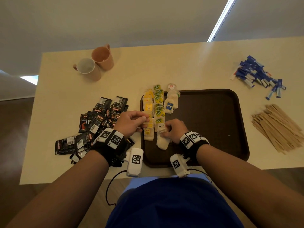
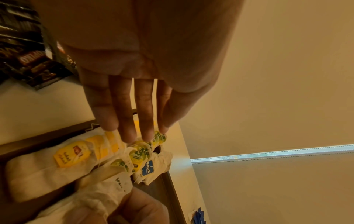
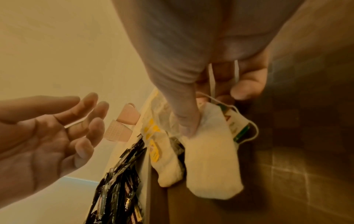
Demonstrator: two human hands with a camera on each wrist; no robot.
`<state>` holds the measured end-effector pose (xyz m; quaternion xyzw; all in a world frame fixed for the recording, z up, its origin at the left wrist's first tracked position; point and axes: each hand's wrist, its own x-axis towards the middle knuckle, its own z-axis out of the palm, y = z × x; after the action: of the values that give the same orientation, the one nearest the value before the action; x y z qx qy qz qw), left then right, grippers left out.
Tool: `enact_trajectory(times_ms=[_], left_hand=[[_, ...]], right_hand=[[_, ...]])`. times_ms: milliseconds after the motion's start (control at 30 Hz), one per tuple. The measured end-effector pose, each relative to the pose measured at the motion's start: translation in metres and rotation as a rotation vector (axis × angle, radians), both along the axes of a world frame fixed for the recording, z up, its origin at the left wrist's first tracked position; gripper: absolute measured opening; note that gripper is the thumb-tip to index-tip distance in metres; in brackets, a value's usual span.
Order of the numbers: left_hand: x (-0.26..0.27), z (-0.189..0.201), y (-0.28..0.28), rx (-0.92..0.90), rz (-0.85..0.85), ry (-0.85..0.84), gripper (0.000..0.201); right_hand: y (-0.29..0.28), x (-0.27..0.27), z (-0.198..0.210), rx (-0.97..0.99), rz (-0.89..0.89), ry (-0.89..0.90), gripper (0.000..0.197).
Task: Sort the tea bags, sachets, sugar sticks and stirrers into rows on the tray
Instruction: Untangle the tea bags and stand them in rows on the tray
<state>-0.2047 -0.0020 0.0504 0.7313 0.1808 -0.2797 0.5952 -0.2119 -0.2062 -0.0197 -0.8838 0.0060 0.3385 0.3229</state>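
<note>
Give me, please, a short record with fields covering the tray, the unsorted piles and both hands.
tray: brown, tea bags in rows at its left end
off tray: black sachets left; sugar sticks and stirrers right
left hand: empty, fingers relaxed, above the rows
right hand: pinches a white tea bag

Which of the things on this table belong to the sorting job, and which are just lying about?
For the job:
tray
tea bags
black sachets
blue sugar sticks
wooden stirrers
tea bag under the right hand

Lying about:
two mugs
</note>
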Motion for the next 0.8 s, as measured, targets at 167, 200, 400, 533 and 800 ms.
enact_trajectory(times_ms=[167,200,400,533,800], left_hand=[[0.000,0.002,0.000,-0.010,0.001,-0.005,0.013],[0.000,0.002,-0.001,-0.011,0.002,-0.012,0.013],[0.000,0.002,-0.004,-0.014,0.002,-0.025,0.014],[0.000,0.002,-0.004,-0.011,0.000,-0.030,0.016],[0.003,0.002,-0.005,-0.020,0.014,-0.031,0.015]], right_hand=[[-0.006,-0.004,0.005,-0.020,-0.036,0.076,0.046],[-0.007,-0.004,0.005,-0.015,-0.045,0.105,0.051],[-0.011,-0.008,0.009,0.074,-0.088,0.253,0.041],[-0.007,-0.008,0.006,0.054,-0.056,0.152,0.038],[-0.045,0.030,0.018,0.102,-0.220,-0.008,0.018]])
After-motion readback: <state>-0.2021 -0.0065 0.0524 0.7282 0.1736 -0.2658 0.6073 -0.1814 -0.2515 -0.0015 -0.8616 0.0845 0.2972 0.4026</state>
